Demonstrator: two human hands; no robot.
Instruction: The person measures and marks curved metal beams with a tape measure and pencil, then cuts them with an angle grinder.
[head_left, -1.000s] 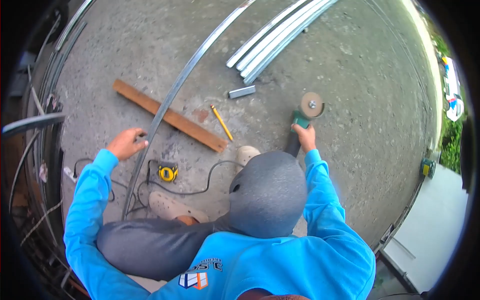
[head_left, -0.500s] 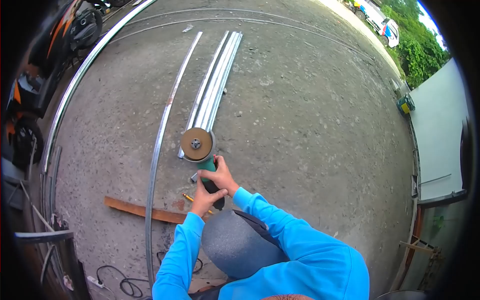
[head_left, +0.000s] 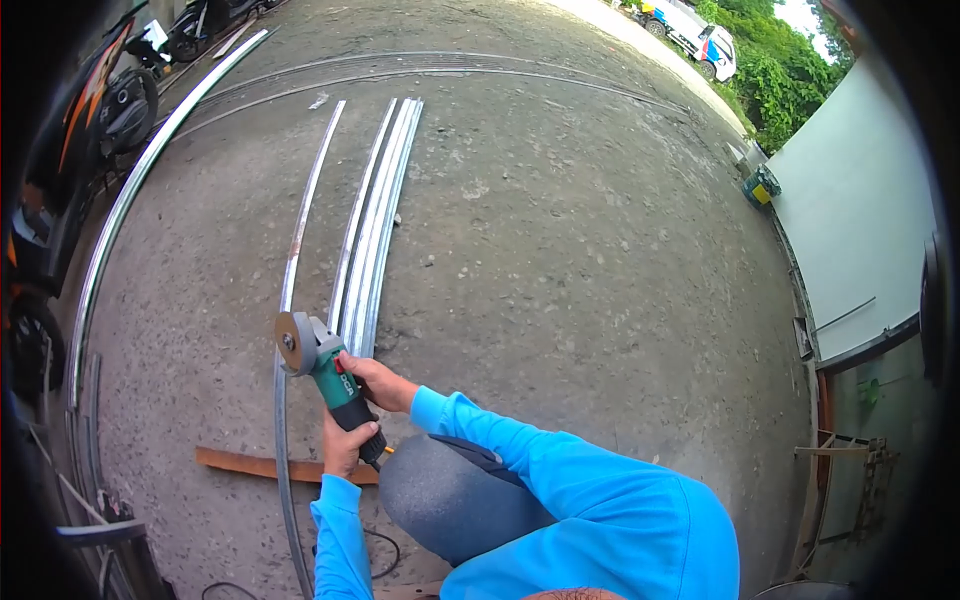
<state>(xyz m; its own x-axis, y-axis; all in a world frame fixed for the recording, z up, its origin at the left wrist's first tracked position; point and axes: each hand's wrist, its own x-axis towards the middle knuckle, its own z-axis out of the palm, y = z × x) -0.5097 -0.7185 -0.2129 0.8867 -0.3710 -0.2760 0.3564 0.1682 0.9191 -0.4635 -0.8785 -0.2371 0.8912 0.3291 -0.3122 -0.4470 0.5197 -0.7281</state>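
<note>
Fingers of the left hand (head_left: 347, 445) and right hand (head_left: 382, 384) grip the angle grinder (head_left: 330, 380) (disc (head_left: 294, 342) at its far end). Wooden plank (head_left: 235, 462): grinder's near side. Single metal bar (head_left: 281, 430): passing behind the disc, contact not discernible. Bundled metal bars (head_left: 379, 230): beyond the grinder.

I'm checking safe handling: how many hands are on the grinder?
2: the right hand on the green part of the grinder, the left hand on its black rear part. Some fingers are hidden.
</note>
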